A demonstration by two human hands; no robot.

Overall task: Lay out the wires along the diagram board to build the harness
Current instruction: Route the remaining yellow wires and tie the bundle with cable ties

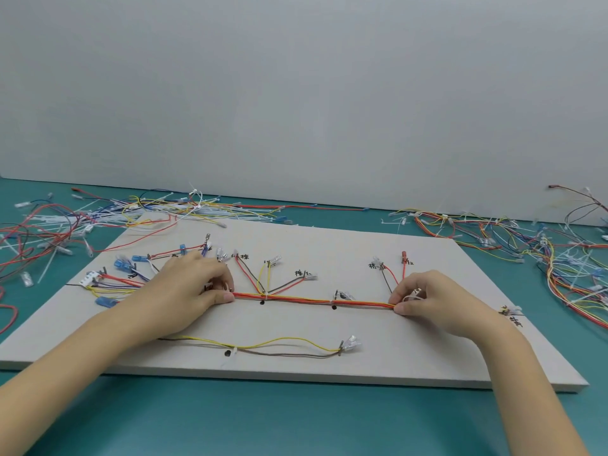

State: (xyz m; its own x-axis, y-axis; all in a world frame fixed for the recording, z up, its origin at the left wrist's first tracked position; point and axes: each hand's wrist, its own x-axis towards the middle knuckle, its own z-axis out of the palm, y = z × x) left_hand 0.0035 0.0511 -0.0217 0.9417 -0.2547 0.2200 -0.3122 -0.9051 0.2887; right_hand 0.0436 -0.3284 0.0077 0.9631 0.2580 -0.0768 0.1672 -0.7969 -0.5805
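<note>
A pale diagram board (394, 350) lies on the teal table. Along its middle runs a red and orange wire bundle (312, 300), stretched straight between my two hands. My left hand (194, 286) pinches the bundle's left end between thumb and fingers. At the bundle's right end my right hand (424, 299) pinches the wires together with a white cable tie (413, 296). Branch wires (253, 274) fan up from the bundle to labelled pegs. Blue terminals (123, 263) and a white connector (90, 277) lie left of my left hand. A yellow and brown wire pair (279, 345) runs along the lower board.
A heap of loose wires and white cable ties (131, 209) lies behind the board's left corner. Another tangle of finished harnesses (526, 248) spreads at the right. A grey wall (296, 93) stands behind the table. Black dots (262, 303) mark the board.
</note>
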